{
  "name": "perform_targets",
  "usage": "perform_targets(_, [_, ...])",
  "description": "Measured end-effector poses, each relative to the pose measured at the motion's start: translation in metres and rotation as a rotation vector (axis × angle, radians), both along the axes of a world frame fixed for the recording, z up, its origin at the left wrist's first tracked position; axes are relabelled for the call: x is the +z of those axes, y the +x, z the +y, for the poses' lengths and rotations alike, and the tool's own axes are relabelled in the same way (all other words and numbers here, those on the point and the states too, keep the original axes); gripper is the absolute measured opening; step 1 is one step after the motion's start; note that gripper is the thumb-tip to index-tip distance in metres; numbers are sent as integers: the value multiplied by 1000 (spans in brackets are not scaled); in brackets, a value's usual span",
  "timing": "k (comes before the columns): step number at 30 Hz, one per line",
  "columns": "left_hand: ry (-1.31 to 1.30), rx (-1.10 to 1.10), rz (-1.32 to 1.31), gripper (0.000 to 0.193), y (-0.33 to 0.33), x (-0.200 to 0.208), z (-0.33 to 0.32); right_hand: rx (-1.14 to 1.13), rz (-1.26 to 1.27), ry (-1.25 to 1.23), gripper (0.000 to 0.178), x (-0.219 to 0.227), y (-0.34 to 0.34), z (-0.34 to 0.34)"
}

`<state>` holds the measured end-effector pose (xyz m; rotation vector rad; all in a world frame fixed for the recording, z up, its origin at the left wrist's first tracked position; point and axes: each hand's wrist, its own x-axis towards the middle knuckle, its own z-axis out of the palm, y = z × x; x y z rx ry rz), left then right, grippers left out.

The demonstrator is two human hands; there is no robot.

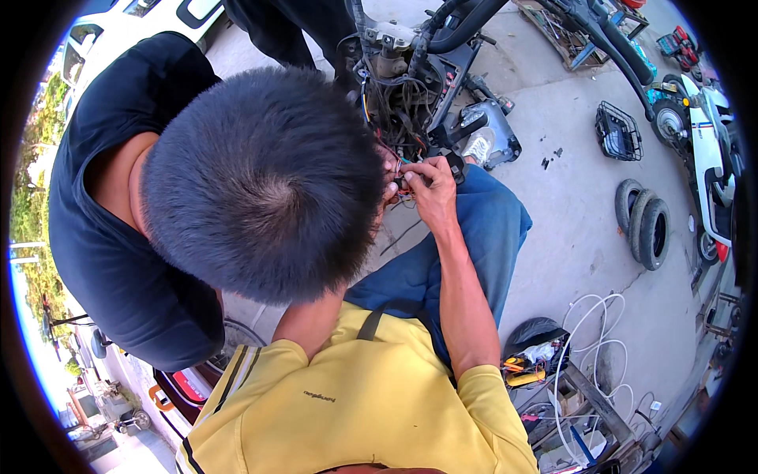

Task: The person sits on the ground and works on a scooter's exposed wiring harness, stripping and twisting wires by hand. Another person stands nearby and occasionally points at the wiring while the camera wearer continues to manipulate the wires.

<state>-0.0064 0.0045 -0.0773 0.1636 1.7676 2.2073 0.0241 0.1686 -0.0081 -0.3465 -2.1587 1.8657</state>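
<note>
My right hand (433,188) is closed in a pinch on thin wires (401,168) beside a small dark part. Facing it, my left hand (389,183) shows only some fingers, curled in at the same wires; a co-worker's head (260,182) hides the rest of it. Just beyond both hands stands the stripped front of a scooter (403,87), with a tangle of dark cables (407,118) hanging from its opened body. A few coloured wires run down from there to my fingers.
The co-worker in a dark shirt (118,237) leans in close on my left. Another person's dark trousers (292,31) show at the top. To the right lie a black wire basket (618,131), tyres (654,234), a white scooter (711,158), a white hose (604,340) and tools (525,371).
</note>
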Motion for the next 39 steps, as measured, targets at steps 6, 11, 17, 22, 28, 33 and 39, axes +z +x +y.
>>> perform_targets(6, [100,-12,-148,28,7,40,11,6,18,10,15,-5,0,3])
perform_targets(11, [166,-51,-193,26,4,38,6,-5,39,75,15,-4,-1,0])
perform_targets(17, [247,-85,-275,25,3,38,5,22,-52,-33,15,5,1,0])
perform_targets(22, [286,-78,-308,27,4,22,2,-10,1,186,16,0,1,1])
perform_targets(28, [265,-52,-331,26,5,21,2,-66,30,293,15,-2,2,-1])
perform_targets(33, [229,-40,-335,24,4,19,1,-99,50,385,14,-1,2,-1])
perform_targets(39, [218,-19,-329,20,3,23,3,-80,36,401,16,-3,3,2])
